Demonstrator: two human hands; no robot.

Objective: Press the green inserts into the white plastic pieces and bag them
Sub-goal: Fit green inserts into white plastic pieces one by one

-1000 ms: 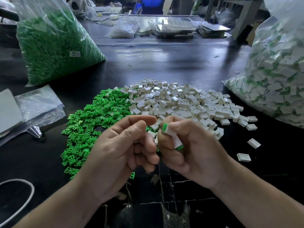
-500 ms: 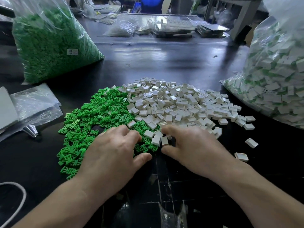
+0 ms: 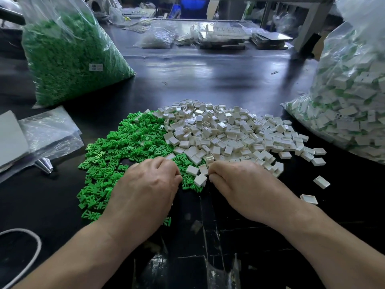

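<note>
Two hands lie palm-down at lower centre. The left hand (image 3: 145,190) curls its fingers onto the green inserts (image 3: 116,147), the right hand (image 3: 245,188) onto the white plastic pieces (image 3: 229,134) heaped mid-frame. Whether either pinches a part is hidden. A bag of white-and-green pieces (image 3: 350,101) fills the right edge, and a sack of green parts (image 3: 68,59) stands upper left.

loose green inserts (image 3: 125,147) heaped touching white plastic pieces (image 3: 229,132) pile.
</note>
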